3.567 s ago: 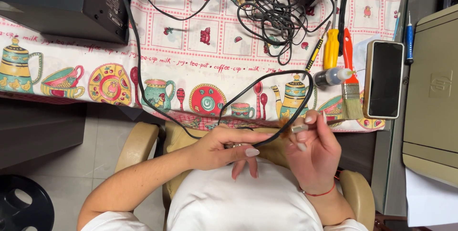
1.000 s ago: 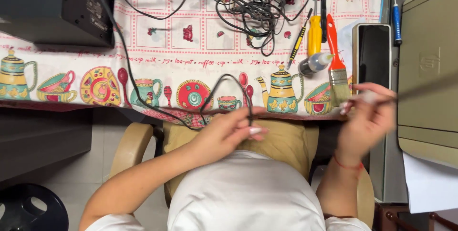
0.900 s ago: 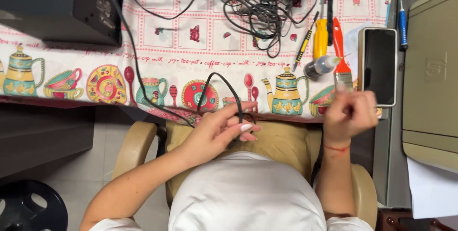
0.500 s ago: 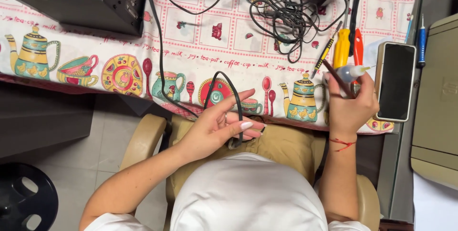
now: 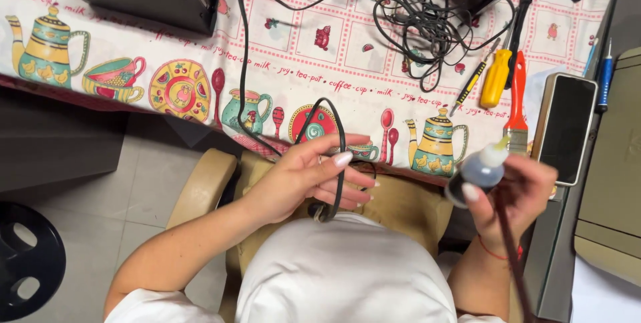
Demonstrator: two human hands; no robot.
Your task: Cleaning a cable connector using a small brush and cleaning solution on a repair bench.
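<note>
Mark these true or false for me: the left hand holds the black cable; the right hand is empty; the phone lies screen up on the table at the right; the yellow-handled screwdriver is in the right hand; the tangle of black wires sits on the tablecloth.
1. The left hand holds the black cable. True.
2. The right hand is empty. False: it grips a small bottle and a thin dark stick.
3. The phone lies screen up at the right. True.
4. The yellow-handled screwdriver is in the right hand. False: it lies on the tablecloth.
5. The tangle of black wires sits on the tablecloth. True.
</note>
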